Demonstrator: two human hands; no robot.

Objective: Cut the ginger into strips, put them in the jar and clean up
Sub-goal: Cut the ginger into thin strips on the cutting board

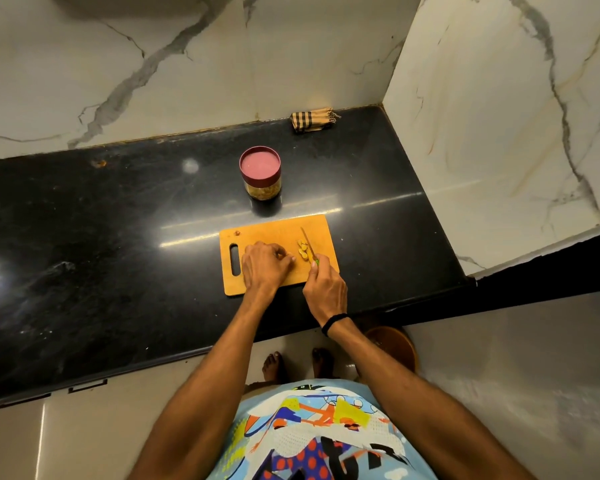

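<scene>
A wooden cutting board (274,230) lies on the black counter. Cut ginger slices (302,251) lie in a short row on its right half. My right hand (324,289) grips a small knife (308,244) by its green handle, and the blade lies just to the right of the slices. My left hand (265,266) rests on the board to the left of the ginger with its fingers curled; whether it holds a piece is hidden. A jar (260,173) with a dark red lid on it stands behind the board.
A folded checked cloth (312,120) lies at the back of the black counter (101,237) against the marble wall. A marble side wall (499,133) bounds the counter on the right. A brown round stool (394,344) stands on the floor near my feet.
</scene>
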